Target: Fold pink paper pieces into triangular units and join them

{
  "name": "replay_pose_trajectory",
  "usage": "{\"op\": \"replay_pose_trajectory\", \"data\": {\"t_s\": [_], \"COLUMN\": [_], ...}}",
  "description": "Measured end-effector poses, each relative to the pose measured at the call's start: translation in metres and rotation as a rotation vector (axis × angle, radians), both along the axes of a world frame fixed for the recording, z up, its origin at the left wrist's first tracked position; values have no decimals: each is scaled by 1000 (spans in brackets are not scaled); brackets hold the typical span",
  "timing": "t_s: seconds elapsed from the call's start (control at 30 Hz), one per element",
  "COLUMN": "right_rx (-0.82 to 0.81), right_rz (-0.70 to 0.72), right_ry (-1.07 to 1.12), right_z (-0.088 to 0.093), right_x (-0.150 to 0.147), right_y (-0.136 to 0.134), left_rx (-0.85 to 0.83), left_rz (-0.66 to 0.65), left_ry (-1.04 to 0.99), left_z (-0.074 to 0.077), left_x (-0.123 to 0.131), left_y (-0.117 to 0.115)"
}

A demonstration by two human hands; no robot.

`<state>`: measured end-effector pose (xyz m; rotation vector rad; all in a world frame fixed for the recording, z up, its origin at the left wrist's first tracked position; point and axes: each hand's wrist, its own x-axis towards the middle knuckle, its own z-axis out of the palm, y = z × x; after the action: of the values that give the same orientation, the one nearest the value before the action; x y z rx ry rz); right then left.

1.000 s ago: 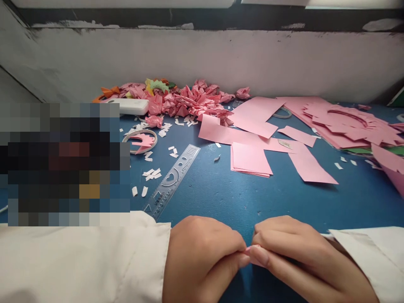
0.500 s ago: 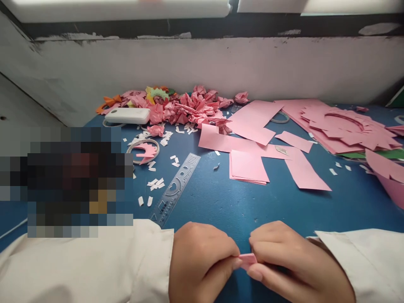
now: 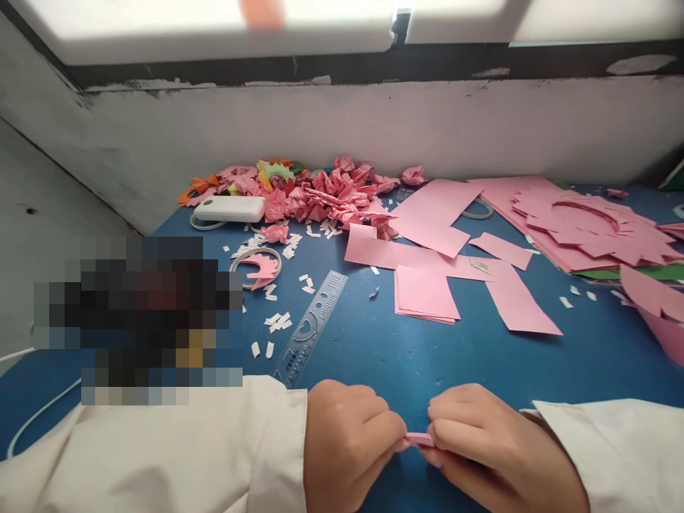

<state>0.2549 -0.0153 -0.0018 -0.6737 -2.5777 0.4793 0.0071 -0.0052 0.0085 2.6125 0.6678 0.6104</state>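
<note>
Between my two hands is a small folded strip of pink paper (image 3: 420, 439), held just above the blue table near its front edge. My left hand (image 3: 355, 442) pinches the strip's left end between thumb and fingers. At the other end my right hand (image 3: 491, 434) grips it, thumb underneath and curled fingers on top. Most of the strip is covered by my fingers. Beyond the hands lies a small stack of pink paper squares (image 3: 426, 292). A clear plastic ruler (image 3: 313, 324) with cut-out shapes rests to the left of the stack.
Crumpled pink paper (image 3: 336, 192) is heaped against the wall, beside a white oblong device (image 3: 229, 209). A tape roll (image 3: 255, 268) and white paper scraps (image 3: 278, 322) lie at left. Pink sheets (image 3: 502, 192) and zigzag-cut pieces (image 3: 593, 221) cover the right back. A pixelated patch hides the left.
The pink strip now looks flatter and thinner between my fingers, with my hands pressed closer on it. The view has tilted slightly, so the table things appear lower and further right.
</note>
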Motion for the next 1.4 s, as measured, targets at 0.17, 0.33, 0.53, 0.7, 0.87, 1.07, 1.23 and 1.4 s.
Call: {"op": "replay_pose_trajectory", "data": {"t_s": [0.17, 0.33, 0.53, 0.7, 0.87, 1.07, 1.23, 1.4], "right_rx": [81, 140, 159, 159, 165, 167, 168, 168], "right_rz": [-86, -122, -114, -115, -119, -111, -110, -102], "right_ry": [34, 53, 49, 51, 56, 50, 47, 49], "right_z": [1, 3, 5, 6, 5, 4, 5, 6], "right_x": [-6, -10, -13, -14, -13, -13, -13, -15], "right_y": [2, 9, 11, 10, 11, 11, 10, 10], "left_rx": [135, 407, 479, 458, 417, 232, 129, 64], "left_rz": [84, 324, 788, 1019, 1357, 1386, 1403, 1418], "left_ry": [42, 182, 463, 543, 634, 778, 795, 789], "left_z": [2, 10, 36, 59, 68, 50, 36, 36], "left_x": [1, -6, -31, -57, -109, -172, -176, -174], "left_y": [0, 24, 48, 34, 20, 13, 13, 16]}}
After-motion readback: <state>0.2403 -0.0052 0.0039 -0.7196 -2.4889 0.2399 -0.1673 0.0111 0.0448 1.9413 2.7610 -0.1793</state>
